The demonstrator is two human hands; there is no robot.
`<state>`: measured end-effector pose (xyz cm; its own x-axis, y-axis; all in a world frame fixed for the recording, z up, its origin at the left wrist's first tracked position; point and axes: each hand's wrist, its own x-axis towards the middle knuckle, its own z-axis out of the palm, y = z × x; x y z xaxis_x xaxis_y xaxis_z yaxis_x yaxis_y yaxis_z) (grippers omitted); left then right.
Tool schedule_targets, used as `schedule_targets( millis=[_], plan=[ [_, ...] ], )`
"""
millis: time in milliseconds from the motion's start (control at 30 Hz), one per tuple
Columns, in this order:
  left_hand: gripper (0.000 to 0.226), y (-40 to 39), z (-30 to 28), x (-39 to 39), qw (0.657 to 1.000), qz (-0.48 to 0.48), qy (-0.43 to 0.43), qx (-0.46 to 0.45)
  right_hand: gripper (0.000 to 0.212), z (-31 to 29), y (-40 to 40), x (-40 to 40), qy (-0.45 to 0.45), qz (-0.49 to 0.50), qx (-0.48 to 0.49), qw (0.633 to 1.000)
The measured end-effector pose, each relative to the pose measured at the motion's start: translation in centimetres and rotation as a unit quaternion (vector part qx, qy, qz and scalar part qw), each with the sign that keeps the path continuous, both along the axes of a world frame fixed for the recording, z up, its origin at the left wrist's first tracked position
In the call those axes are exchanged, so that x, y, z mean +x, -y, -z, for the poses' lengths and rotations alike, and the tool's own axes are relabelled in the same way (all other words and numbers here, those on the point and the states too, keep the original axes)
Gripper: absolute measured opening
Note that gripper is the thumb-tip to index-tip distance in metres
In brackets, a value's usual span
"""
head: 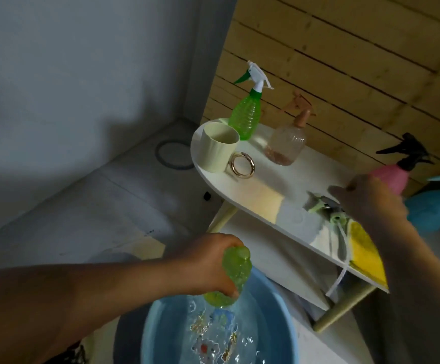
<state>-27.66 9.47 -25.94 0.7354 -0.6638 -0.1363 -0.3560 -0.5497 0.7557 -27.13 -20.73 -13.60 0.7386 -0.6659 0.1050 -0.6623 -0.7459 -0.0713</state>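
Left arm: bare forearm reaches in from the left, wrist bent downward over the basin.
Left hand: fingers are curled tight round the green bottle, gripping its middle.
Green bottle: translucent and without a spray head. It is tilted steeply, its upper end showing above the fingers and its lower end below them at the water surface.
Right arm: extends from the lower right across the desk edge.
Right hand: hovers palm down over the desk. The fingers are blurred, so spread or pinching cannot be told.
Spray head: lies on the desk just beside the right fingers, with a white tube trailing off the desk edge. Contact with the fingers cannot be told.
Basin: blue and round, directly under the left fingers. It holds clear, rippled water over a printed bottom.
Desk: white, with a rounded end.
Cup: cream, open-topped, well beyond the left fingers. Its contents cannot be told.
Clear bottle: fitted with a peach spray head and holding a shallow pinkish layer at the bottom.
Green spray bottle: upright behind the cup.
Pink spray bottle: has a black head and stands just behind the right hand.
Yellow cloth: lies on the desk beside the right forearm.
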Motion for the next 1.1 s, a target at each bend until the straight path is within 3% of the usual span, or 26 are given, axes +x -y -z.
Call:
schedule_targets(
  millis=[100, 167, 433, 633, 833, 1100],
  plan=[
    [0.087, 0.2, -0.1, -0.1, 1.000, -0.006, 0.000, 0.004, 0.083, 0.8, 3.6, -1.9, -0.057, 0.085, 0.082, 0.991],
    [0.087, 0.7, -0.5, -0.3, 1.000, -0.004, 0.006, 0.009, 0.090, 1.3, 3.9, -2.5, -0.025, 0.097, 0.153, 0.983],
    [0.088, 1.1, -1.8, -0.5, 1.000, -0.026, -0.003, -0.013, 0.049, 3.0, 1.7, -0.5, 0.027, 0.118, 0.247, 0.961],
    [0.082, 0.5, -2.0, -0.1, 0.999, -0.038, -0.001, -0.023, 0.037, 0.1, -2.1, -0.9, 0.194, 0.093, 0.473, 0.855],
    [0.086, 0.3, -1.7, -0.2, 0.998, -0.047, -0.007, -0.028, 0.034, -3.8, -7.8, -3.2, 0.356, -0.012, 0.497, 0.791],
    [0.084, 0.2, -1.5, -0.5, 0.998, -0.046, -0.023, -0.021, 0.033, -5.5, -12.6, -4.1, 0.496, -0.048, 0.462, 0.734]
  ],
)
